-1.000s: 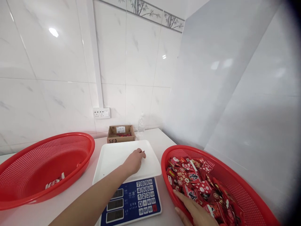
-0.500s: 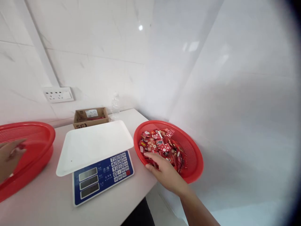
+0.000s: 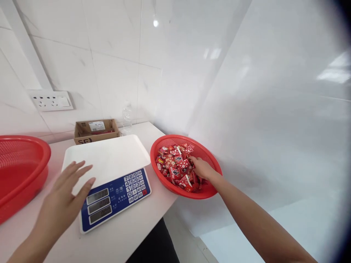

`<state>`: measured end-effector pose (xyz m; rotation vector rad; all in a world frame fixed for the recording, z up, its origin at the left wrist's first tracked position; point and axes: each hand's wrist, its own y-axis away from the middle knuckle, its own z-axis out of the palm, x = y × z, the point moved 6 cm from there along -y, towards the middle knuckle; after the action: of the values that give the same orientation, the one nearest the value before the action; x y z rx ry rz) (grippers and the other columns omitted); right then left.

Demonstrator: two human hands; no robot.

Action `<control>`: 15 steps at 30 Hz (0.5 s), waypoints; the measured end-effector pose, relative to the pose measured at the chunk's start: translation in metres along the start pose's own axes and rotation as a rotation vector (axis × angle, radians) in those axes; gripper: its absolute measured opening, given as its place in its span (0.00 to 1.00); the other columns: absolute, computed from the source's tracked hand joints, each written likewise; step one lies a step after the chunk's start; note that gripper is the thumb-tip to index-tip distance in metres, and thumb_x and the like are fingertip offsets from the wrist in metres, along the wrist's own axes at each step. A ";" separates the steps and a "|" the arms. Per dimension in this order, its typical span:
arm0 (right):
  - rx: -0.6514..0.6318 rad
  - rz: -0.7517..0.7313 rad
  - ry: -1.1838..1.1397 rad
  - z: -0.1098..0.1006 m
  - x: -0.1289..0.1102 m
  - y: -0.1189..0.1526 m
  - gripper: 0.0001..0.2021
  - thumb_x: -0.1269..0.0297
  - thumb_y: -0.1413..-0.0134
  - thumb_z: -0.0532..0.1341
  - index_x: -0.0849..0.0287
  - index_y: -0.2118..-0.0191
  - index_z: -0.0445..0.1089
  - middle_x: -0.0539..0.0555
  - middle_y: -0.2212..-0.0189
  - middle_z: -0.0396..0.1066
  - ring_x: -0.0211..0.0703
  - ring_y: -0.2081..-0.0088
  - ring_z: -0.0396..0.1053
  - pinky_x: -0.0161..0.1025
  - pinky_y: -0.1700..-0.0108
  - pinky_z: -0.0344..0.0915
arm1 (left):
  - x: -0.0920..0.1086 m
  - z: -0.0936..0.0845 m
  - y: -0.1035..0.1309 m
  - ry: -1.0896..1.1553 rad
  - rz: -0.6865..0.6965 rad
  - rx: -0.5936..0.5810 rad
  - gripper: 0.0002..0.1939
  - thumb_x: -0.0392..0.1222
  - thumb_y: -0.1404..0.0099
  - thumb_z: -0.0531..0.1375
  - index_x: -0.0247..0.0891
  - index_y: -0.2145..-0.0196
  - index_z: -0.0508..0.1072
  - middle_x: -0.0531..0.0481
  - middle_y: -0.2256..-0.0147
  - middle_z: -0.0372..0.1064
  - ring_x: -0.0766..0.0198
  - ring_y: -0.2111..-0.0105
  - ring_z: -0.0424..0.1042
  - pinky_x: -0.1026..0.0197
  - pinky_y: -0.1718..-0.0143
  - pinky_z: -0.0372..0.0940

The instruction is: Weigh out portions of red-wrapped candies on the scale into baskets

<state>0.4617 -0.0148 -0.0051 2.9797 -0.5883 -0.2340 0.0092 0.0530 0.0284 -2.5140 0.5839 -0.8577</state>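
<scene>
One white table adjoins tiled wall, left hand spread, right hand among packets, grip unclear

Legible markings comprise 志准 on the scale, zeros on its displays, digits 0–9 on its keys, "SF" on the box, and, apparently, 生 and 枣 on red packets, smaller print being unreadable.

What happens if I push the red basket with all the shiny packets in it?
The basket might tip, since it juts past the edge of the table. Its evenly curved shape suggests it's stiff. The loose, glossy packets would probably slide about inside.
</scene>
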 end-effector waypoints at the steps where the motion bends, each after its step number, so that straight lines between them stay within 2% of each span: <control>1: 0.019 -0.008 0.006 -0.004 -0.002 0.000 0.26 0.76 0.52 0.55 0.60 0.44 0.62 0.64 0.51 0.67 0.53 0.52 0.67 0.42 0.54 0.60 | 0.009 0.006 0.001 0.001 -0.007 -0.010 0.19 0.53 0.36 0.49 0.49 0.49 0.64 0.52 0.42 0.56 0.48 0.40 0.51 0.62 0.74 0.70; 4: 0.084 -0.042 0.004 -0.021 -0.013 0.004 0.24 0.78 0.50 0.51 0.59 0.46 0.64 0.62 0.50 0.67 0.52 0.48 0.64 0.42 0.50 0.57 | 0.027 0.017 0.001 0.048 -0.018 -0.044 0.20 0.55 0.37 0.49 0.48 0.51 0.66 0.52 0.42 0.57 0.51 0.40 0.53 0.67 0.76 0.69; 7: 0.098 -0.133 -0.015 -0.031 -0.036 0.011 0.24 0.72 0.45 0.49 0.57 0.42 0.58 0.58 0.42 0.58 0.50 0.41 0.55 0.42 0.45 0.52 | 0.033 0.021 -0.002 0.100 -0.017 -0.071 0.20 0.55 0.37 0.50 0.48 0.51 0.67 0.52 0.42 0.58 0.52 0.40 0.52 0.68 0.77 0.68; 9: 0.010 -0.229 -0.028 -0.022 -0.058 0.015 0.25 0.63 0.45 0.54 0.51 0.40 0.56 0.53 0.40 0.57 0.47 0.41 0.55 0.38 0.45 0.53 | 0.035 0.023 -0.003 0.118 -0.013 -0.075 0.20 0.55 0.37 0.50 0.48 0.51 0.67 0.52 0.42 0.58 0.53 0.40 0.52 0.68 0.77 0.68; 11: -0.116 -0.285 -0.024 -0.004 -0.077 0.014 0.33 0.56 0.54 0.63 0.47 0.40 0.56 0.53 0.41 0.58 0.48 0.44 0.60 0.37 0.49 0.58 | 0.038 0.024 -0.002 0.132 -0.003 -0.079 0.20 0.55 0.37 0.50 0.48 0.51 0.67 0.52 0.42 0.58 0.53 0.39 0.52 0.68 0.77 0.68; 13: -0.196 -0.271 0.001 0.015 -0.087 0.008 0.43 0.54 0.63 0.68 0.48 0.38 0.53 0.59 0.39 0.54 0.56 0.45 0.61 0.42 0.52 0.61 | 0.039 0.026 0.000 0.145 0.009 -0.092 0.19 0.55 0.37 0.51 0.48 0.51 0.67 0.52 0.42 0.58 0.53 0.39 0.51 0.69 0.77 0.68; 15: -0.202 -0.231 0.031 0.028 -0.091 -0.003 0.48 0.56 0.67 0.70 0.50 0.37 0.50 0.64 0.37 0.48 0.64 0.43 0.57 0.47 0.52 0.60 | 0.039 0.026 0.003 0.151 0.018 -0.112 0.19 0.55 0.37 0.51 0.49 0.51 0.67 0.53 0.42 0.58 0.53 0.39 0.51 0.69 0.77 0.68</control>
<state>0.3748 0.0208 -0.0207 2.8434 -0.2009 -0.2474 0.0535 0.0372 0.0261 -2.5543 0.7207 -1.0423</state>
